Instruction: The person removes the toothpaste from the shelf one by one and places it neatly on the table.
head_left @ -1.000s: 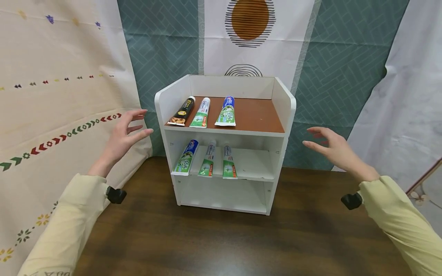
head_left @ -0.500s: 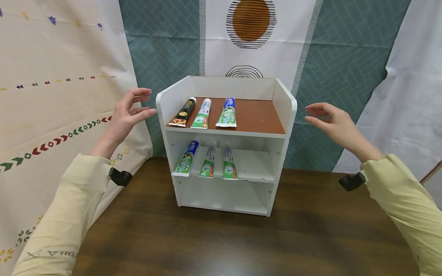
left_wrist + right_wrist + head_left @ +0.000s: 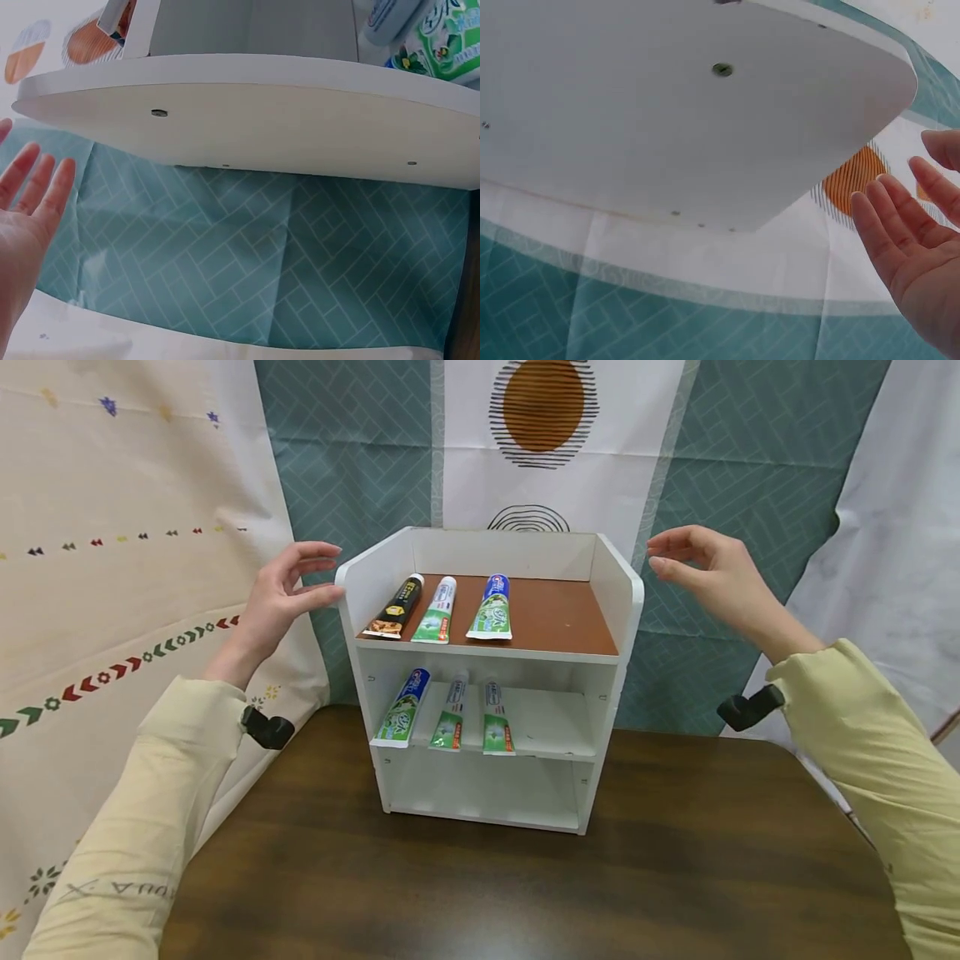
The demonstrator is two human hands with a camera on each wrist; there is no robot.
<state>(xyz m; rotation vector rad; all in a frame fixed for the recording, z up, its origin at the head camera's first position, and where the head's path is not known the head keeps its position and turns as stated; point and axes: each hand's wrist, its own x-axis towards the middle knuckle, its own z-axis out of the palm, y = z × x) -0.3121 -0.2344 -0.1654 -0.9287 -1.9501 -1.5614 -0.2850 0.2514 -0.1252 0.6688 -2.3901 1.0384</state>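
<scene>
The bare left hand point(image 3: 277, 597) and right hand point(image 3: 712, 568) stand higher than one second earlier, flanking the top tier of the white three-tier shelf unit point(image 3: 495, 652). The black toothpaste tube point(image 3: 396, 607), white-and-green toothpaste tube point(image 3: 435, 612) and blue-and-green toothpaste tube point(image 3: 491, 608) remain atop it, three similar tubes point(image 3: 450, 718) below; handling therefore appears paused. Both hands are empty, fingers loosely bent, thumbs inward.

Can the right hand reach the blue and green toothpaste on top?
Probably yes: the right hand looks empty, and although the side wall stands between them, the toothpaste lies uncovered from above.
</scene>
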